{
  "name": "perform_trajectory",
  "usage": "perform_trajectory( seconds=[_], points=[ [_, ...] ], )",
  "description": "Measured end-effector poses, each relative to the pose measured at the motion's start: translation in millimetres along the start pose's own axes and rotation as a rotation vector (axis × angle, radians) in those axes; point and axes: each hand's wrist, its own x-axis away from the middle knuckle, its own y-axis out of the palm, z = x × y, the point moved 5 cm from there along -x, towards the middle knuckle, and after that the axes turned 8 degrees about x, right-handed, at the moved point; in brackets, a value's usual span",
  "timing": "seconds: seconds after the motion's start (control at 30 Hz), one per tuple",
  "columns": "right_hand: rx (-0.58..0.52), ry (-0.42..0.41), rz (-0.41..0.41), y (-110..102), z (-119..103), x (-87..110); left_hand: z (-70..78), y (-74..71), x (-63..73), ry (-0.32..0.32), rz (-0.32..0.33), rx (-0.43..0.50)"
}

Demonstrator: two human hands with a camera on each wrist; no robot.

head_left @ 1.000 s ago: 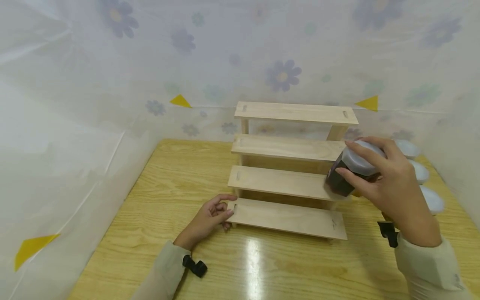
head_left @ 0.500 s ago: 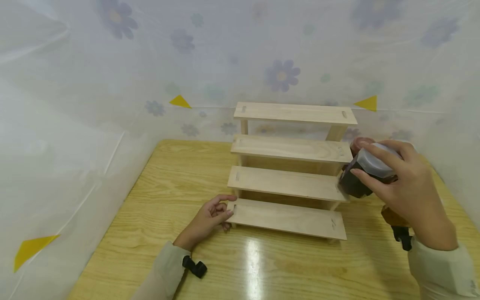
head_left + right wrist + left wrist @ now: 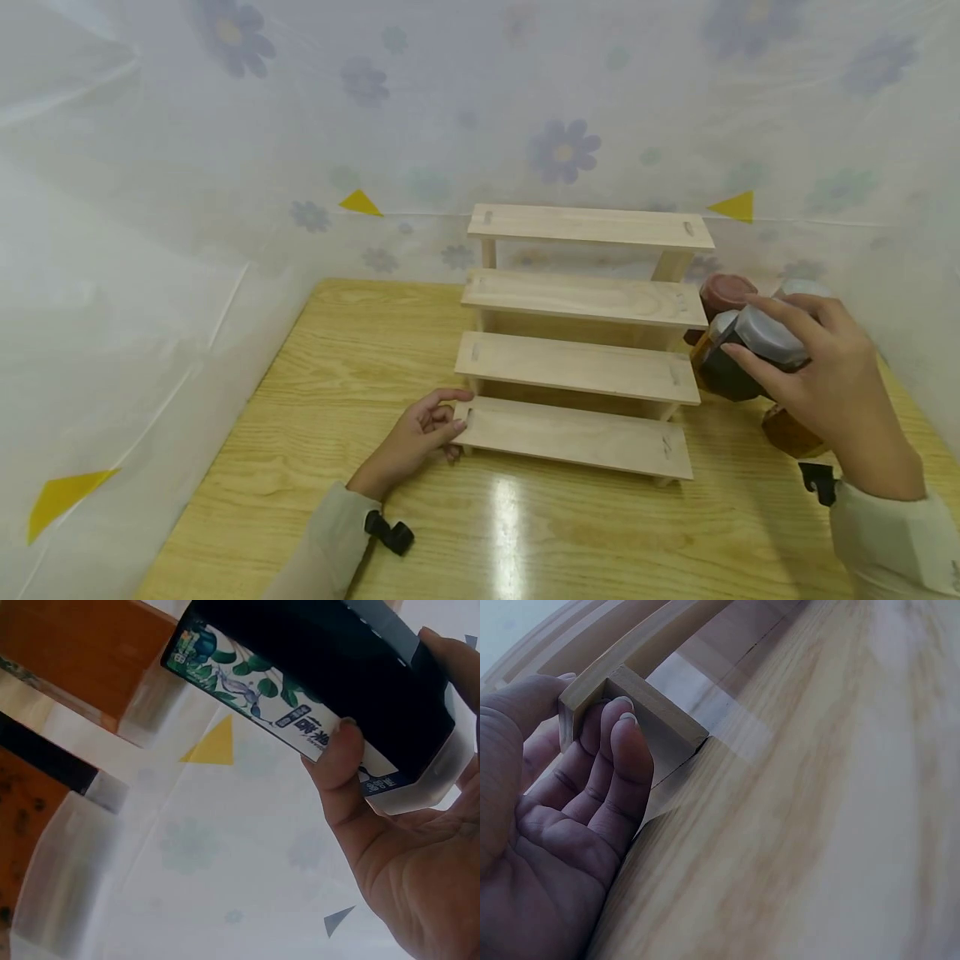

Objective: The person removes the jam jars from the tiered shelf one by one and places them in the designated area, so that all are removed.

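Note:
A four-tier wooden step rack [image 3: 577, 437] stands on the table. At the left end of its lowest board, my left hand [image 3: 412, 437] pinches the board; in the left wrist view the thumb lies at the board's edge, with curled fingers [image 3: 630, 754] beneath. My right hand [image 3: 840, 375] grips a dark jar [image 3: 731, 379] by its translucent lid, tilted, just right of the rack. The right wrist view shows the jar's leafy printed label [image 3: 255, 690] and the thumb pressing on it.
Around the held jar are a jar with a reddish lid [image 3: 727, 290], a pale-lidded one [image 3: 804, 288] and an amber jar [image 3: 791, 432]. Orange-brown jars [image 3: 82, 660] show at the right wrist view's left. Flowered sheeting [image 3: 420, 100] walls the table's back and sides.
My right hand has carried the dark jar rightward, away from the rack's right end, uncovering the reddish lid and the board ends. My left hand has stayed in place.

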Motion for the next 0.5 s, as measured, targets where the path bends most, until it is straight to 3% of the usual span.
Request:
perform_trajectory(
  seconds=[0.2, 0.5],
  points=[
    [0.02, -0.029, -0.003, 5.0, 5.6, 7.8, 0.4, 0.1, -0.5, 0.011, -0.012, -0.001],
    [0.059, -0.044, -0.079, 12.4, 5.6, 17.1, 0.8, 1.0, 0.3, 0.006, -0.009, 0.013]
  ],
)
